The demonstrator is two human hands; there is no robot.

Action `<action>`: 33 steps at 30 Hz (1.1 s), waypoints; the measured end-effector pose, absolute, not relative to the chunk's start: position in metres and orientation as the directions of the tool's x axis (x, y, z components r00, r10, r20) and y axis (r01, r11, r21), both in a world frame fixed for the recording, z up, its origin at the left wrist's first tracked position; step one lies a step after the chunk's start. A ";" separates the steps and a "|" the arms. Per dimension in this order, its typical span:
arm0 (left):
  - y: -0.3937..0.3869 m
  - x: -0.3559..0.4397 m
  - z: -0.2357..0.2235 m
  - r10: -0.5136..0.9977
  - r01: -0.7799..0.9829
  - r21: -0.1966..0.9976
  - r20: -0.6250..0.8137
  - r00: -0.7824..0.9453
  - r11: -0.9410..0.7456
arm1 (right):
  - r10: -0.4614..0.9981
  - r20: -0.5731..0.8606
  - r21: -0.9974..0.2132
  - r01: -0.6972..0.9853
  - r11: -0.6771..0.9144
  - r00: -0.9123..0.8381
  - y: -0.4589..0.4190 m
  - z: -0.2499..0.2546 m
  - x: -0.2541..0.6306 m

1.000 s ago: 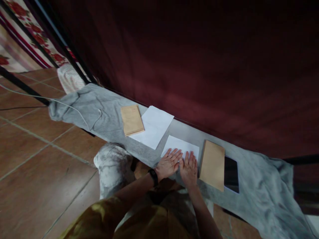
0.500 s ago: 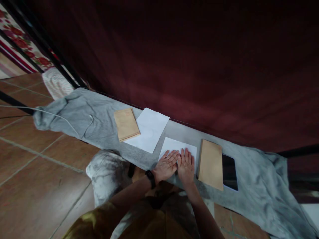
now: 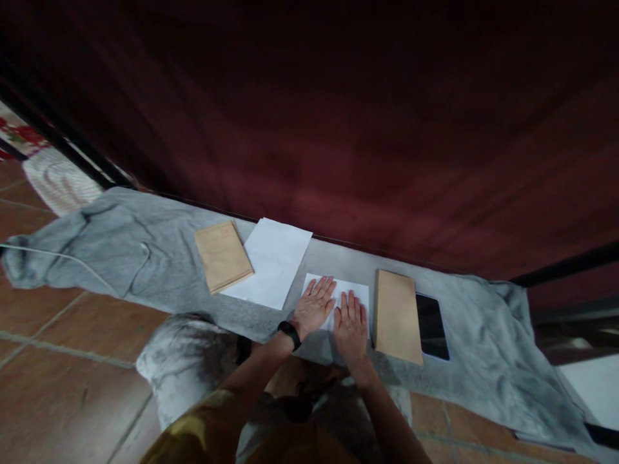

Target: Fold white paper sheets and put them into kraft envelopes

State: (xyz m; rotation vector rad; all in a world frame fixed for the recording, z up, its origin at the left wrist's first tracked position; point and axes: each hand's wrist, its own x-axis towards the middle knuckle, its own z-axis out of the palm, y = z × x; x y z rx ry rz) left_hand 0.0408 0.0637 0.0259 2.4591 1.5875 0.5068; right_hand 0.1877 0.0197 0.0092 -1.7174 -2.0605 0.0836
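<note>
Both palms rest on a small white sheet of paper [image 3: 360,291], which looks folded, on a grey cloth. My left hand [image 3: 315,305] lies flat over its left part, fingers stretched out, a black band on the wrist. Beside it, my right hand [image 3: 351,325] presses flat on the right part with fingers extended. Much of the sheet is hidden under them. To the left are larger white sheets [image 3: 278,261], partly under a stack of brown envelopes [image 3: 223,254]. Just right of my right hand lies a thicker brown envelope stack [image 3: 397,316].
A dark tablet or phone [image 3: 432,327] lies partly beside the right-hand brown stack. The grey cloth [image 3: 164,258] covers a narrow bench, with a white cable [image 3: 72,258] at its left end. A dark red curtain [image 3: 338,161] hangs behind. Tiled floor [image 3: 72,386] shows in front.
My hands have drawn slightly apart on the small sheet, the left one shifting up toward its left part. The whole view has turned a little, so everything sits further left.
</note>
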 end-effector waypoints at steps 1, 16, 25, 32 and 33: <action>0.064 0.040 0.026 0.909 0.852 0.321 0.191 0.371 -0.415 | 0.949 0.295 -0.337 0.917 0.213 -0.112 0.022 0.009 0.188; 0.066 0.030 0.023 0.926 0.884 0.286 0.185 0.329 -0.371 | 0.953 0.300 -0.339 0.927 0.157 -0.051 0.055 -0.001 0.195; 0.065 0.029 0.018 0.929 0.919 0.192 0.212 0.304 -0.344 | 0.940 0.337 -0.247 0.959 0.142 -0.052 0.055 -0.001 0.196; 0.062 0.049 0.017 0.876 0.872 0.146 0.208 0.435 -0.467 | 0.949 0.310 -0.181 0.975 0.126 -0.065 0.054 -0.003 0.196; 0.062 0.049 0.017 0.877 0.872 0.148 0.204 0.434 -0.466 | 0.948 0.310 -0.182 0.975 0.128 -0.067 0.054 -0.004 0.197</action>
